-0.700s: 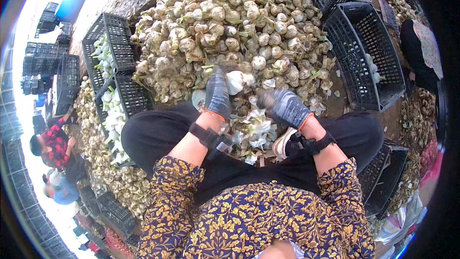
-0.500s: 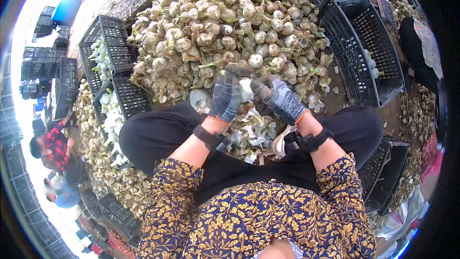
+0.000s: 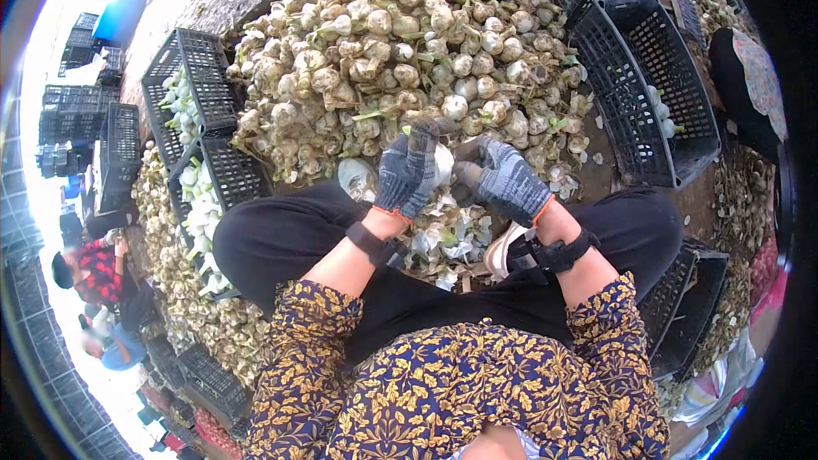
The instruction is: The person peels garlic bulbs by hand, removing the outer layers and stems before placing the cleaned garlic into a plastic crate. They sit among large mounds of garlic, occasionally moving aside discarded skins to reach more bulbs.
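My left hand [image 3: 411, 169], in a grey knit glove with dark fingertips and an orange cuff, is closed around a garlic bulb [image 3: 443, 165]. The bulb's white, peeled side faces right, and a bit of green stem pokes out above my fingers. Close by on the right, my gloved right hand [image 3: 503, 175] has its fingers curled in beside the bulb. What those fingers hold, if anything, is hidden. Loose garlic skins [image 3: 447, 238] lie below both hands, between my legs. Just ahead rises a large heap of unpeeled garlic bulbs [image 3: 383, 51].
Black plastic crates [image 3: 204, 77] with white peeled garlic [image 3: 200, 209] stand at my left. Another black crate [image 3: 618, 111] on the right holds a few peeled bulbs. Other people sit at the far left, one in a red checked shirt [image 3: 100, 273]; another person's dark sleeve shows at right.
My right hand has shifted slightly down and right, apart from the bulb. My left hand has turned a little and moved slightly right, still gripping the bulb.
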The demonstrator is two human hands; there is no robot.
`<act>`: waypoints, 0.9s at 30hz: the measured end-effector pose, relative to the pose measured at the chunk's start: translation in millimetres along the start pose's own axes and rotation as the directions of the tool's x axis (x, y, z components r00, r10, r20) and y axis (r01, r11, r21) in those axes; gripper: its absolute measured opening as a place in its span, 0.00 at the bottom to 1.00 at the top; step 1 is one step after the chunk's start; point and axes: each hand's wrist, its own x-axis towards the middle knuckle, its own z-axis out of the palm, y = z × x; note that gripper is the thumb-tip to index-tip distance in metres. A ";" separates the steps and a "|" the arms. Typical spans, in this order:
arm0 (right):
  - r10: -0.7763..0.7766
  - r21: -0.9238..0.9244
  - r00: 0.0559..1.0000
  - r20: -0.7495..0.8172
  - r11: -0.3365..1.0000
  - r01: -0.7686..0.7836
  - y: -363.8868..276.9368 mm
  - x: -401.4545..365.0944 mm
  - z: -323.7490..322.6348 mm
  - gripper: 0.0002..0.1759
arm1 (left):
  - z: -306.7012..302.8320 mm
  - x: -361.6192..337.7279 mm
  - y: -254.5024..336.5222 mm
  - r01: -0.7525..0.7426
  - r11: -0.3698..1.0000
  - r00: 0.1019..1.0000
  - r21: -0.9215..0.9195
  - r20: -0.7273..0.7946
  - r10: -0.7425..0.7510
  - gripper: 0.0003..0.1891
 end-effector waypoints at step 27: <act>-0.333 0.073 0.770 -0.545 0.896 0.438 19.3 14.2 2.0 0.12 | -1.2 18.9 23.9 0.570 0.148 0.682 -0.808 0.365 -0.634 0.14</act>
